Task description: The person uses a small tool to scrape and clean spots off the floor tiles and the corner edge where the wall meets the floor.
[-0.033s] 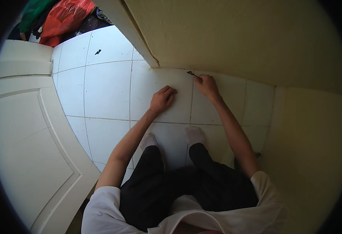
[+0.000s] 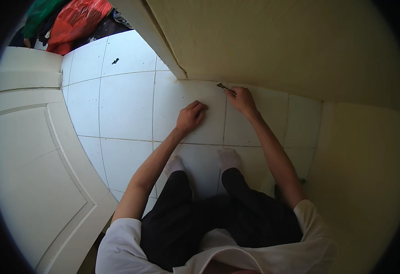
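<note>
My right hand [image 2: 241, 99] is closed around a small flat tool with a dark, flared end [image 2: 221, 86]. That end points left and lies close to the floor near the foot of the wall. Whether it is a brush or a scraper is too small to tell. To the left, my left hand [image 2: 190, 116] is low over a white floor tile [image 2: 188, 95], knuckles up and fingers curled under. Nothing shows in it, and its palm is hidden.
The yellowish wall [image 2: 273, 41] rises ahead, its near end by a doorway. A pale panelled door [image 2: 31, 150] stands at left. Red plastic bag [image 2: 79, 23] and green bag [image 2: 39, 17] lie beyond the doorway. A small black scrap [image 2: 115, 61] is on the tiles. My feet, in light socks [image 2: 229, 158], are below my hands.
The tool's dark end has shifted very slightly left along the foot of the wall. My left hand has hardly moved.
</note>
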A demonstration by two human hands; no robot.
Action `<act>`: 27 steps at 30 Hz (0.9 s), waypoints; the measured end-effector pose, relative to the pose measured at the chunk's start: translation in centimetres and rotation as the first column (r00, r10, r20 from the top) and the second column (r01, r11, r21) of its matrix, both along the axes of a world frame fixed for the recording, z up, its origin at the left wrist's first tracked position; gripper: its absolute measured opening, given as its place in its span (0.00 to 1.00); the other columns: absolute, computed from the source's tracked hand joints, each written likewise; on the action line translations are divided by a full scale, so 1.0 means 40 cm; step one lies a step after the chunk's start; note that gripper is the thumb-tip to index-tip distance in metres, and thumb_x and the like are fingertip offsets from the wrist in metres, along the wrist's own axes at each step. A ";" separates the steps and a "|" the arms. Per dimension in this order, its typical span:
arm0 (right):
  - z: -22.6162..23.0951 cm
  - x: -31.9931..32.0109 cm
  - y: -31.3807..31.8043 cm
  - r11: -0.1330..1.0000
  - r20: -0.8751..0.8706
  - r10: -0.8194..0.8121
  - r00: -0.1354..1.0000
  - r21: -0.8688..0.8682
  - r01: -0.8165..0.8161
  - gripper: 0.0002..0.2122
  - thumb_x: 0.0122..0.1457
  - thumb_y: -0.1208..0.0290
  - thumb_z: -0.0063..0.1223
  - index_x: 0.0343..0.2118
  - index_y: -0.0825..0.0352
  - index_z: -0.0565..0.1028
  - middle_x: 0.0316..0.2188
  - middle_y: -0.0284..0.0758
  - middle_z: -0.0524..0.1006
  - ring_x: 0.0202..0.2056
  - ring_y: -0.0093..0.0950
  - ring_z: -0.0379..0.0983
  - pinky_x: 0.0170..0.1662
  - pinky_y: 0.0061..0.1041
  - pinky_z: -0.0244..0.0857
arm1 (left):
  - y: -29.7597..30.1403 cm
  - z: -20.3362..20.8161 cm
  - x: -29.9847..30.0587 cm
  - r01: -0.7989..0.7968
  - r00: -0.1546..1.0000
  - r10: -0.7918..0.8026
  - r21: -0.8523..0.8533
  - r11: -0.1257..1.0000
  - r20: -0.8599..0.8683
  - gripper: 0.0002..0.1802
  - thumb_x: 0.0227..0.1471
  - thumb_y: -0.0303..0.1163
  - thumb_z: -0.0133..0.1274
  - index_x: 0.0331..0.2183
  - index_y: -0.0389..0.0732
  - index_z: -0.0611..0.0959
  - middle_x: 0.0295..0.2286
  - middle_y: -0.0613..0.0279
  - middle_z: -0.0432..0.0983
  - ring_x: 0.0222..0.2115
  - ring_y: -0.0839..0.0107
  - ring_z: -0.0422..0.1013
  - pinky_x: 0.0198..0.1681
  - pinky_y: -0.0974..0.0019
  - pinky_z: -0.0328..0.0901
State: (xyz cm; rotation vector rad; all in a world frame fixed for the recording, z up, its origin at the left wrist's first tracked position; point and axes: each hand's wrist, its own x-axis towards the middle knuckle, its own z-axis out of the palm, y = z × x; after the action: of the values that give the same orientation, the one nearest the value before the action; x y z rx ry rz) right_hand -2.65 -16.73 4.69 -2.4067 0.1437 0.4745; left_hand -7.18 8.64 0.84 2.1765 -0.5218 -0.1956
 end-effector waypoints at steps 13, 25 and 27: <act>-0.053 0.082 0.197 0.983 0.088 0.118 0.989 -0.154 -0.103 0.23 0.65 0.52 0.52 0.28 0.71 0.83 0.27 0.52 0.81 0.33 0.51 0.81 0.40 0.47 0.74 | -0.004 -0.004 0.005 0.008 1.000 -0.008 -0.005 1.000 0.020 0.08 0.53 0.26 0.54 0.38 0.44 0.83 0.36 0.60 0.77 0.35 0.55 0.77 0.39 0.55 0.74; -0.062 0.113 0.200 0.916 0.265 0.376 0.888 -0.249 -0.314 0.23 0.65 0.54 0.53 0.23 0.71 0.82 0.23 0.51 0.80 0.28 0.50 0.80 0.35 0.47 0.73 | -0.018 -0.011 0.006 0.018 1.000 -0.018 0.016 1.000 0.023 0.08 0.53 0.27 0.55 0.38 0.44 0.83 0.36 0.59 0.77 0.36 0.54 0.77 0.39 0.55 0.74; -0.063 0.113 0.242 0.923 0.245 0.364 0.899 -0.223 -0.313 0.23 0.65 0.54 0.53 0.23 0.71 0.82 0.22 0.51 0.80 0.28 0.51 0.80 0.35 0.47 0.73 | -0.009 -0.018 0.003 0.013 0.999 -0.014 0.030 0.999 0.031 0.09 0.53 0.27 0.55 0.38 0.44 0.83 0.36 0.59 0.77 0.36 0.54 0.77 0.40 0.55 0.74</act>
State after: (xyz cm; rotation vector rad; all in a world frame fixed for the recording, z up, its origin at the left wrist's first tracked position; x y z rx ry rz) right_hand 1.86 -7.03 2.17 -2.6585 -0.3843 0.2735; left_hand -7.04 8.27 0.14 2.2081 -0.5550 -0.1781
